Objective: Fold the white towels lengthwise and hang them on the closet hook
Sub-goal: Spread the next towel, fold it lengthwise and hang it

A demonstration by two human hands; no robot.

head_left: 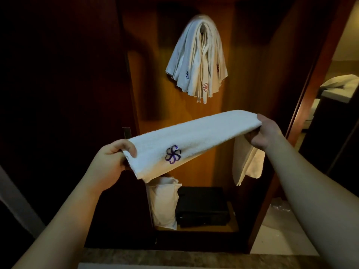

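From the head view, several white towels (196, 61) are already hanging bunched on the closet hook (203, 26), so much of the job looks done. The left hand (110, 162) is pinching one end of a folded towel (186, 140) and the right hand (266, 134) is gripping the other, stretching it below the hook. By my judgement, hanging this one is what is remaining.

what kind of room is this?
Likely a hotel room closet: logo-embroidered white towels bunched on a hook against wood panelling, a dark safe-like box on the closet floor, and a bed through the doorway at right.
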